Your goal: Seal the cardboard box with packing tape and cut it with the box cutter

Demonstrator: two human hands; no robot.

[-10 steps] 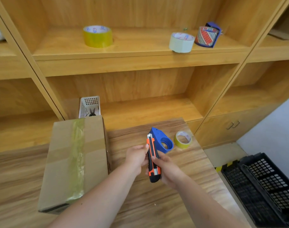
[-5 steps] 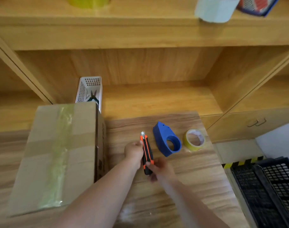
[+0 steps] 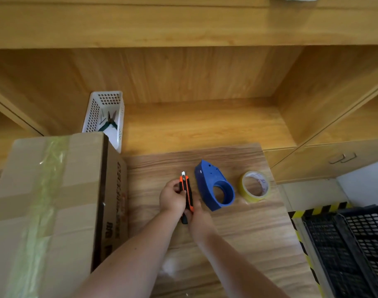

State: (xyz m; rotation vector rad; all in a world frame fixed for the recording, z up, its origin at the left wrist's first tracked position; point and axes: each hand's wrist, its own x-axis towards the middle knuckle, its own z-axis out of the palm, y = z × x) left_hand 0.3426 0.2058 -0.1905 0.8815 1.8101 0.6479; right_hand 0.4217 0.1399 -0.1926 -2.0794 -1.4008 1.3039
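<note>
A cardboard box stands on the left of the wooden table, with a strip of yellowish tape running along its top seam. Right of the box, both hands hold an orange-and-black box cutter low over the table. My left hand grips its upper half and my right hand grips the lower end. A short bit of blade shows at the tip, pointing away from me. A blue tape dispenser and a yellow tape roll lie just to the right.
A white perforated basket with pliers inside sits on the shelf behind the box. Wooden shelving fills the back. Black plastic crates stand on the floor at the right, beside a yellow-black hazard strip.
The view has tilted down and moved closer to the table. Both hands have brought the box cutter lower, near the tabletop, and its blade tip now shows.
</note>
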